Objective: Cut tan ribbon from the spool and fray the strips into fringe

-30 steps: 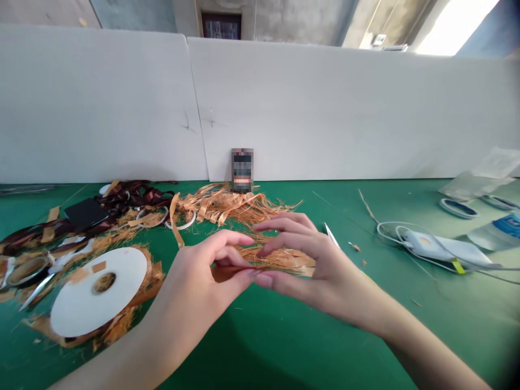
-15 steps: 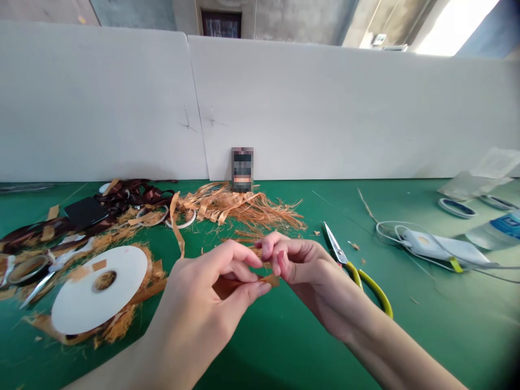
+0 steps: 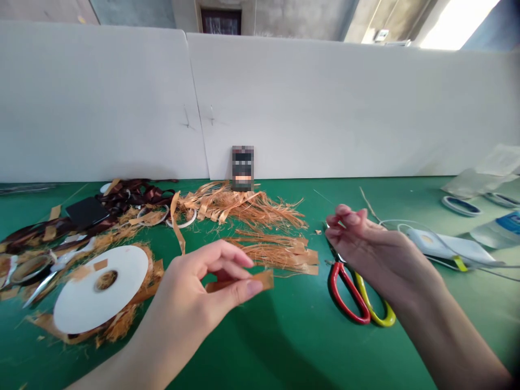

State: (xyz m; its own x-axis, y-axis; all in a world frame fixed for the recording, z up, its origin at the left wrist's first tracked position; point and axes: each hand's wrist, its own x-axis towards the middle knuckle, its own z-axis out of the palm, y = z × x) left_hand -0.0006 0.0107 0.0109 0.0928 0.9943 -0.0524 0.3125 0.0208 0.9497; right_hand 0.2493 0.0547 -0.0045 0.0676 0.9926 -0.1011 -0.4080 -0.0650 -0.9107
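My left hand (image 3: 195,292) pinches a short orange ribbon strip (image 3: 254,280) between thumb and forefinger, low over the green table (image 3: 284,346). My right hand (image 3: 374,246) is raised to the right, above the scissors (image 3: 353,303) with one red and one yellow handle. Its fingertips are pressed together, and I cannot make out anything between them. Several frayed orange ribbon pieces (image 3: 280,252) lie stacked on the table between the hands.
A white ribbon spool (image 3: 101,287) lies at the left amid orange scraps. A heap of pulled orange threads (image 3: 239,206) and dark brown ribbons (image 3: 134,194) sit further back. A white charger with cable (image 3: 439,244) lies at right. White partition boards (image 3: 284,108) close the back.
My right hand has let go of the strip and swung up to the right, uncovering the scissors and the frayed pieces. My left hand keeps the strip in nearly the same place.
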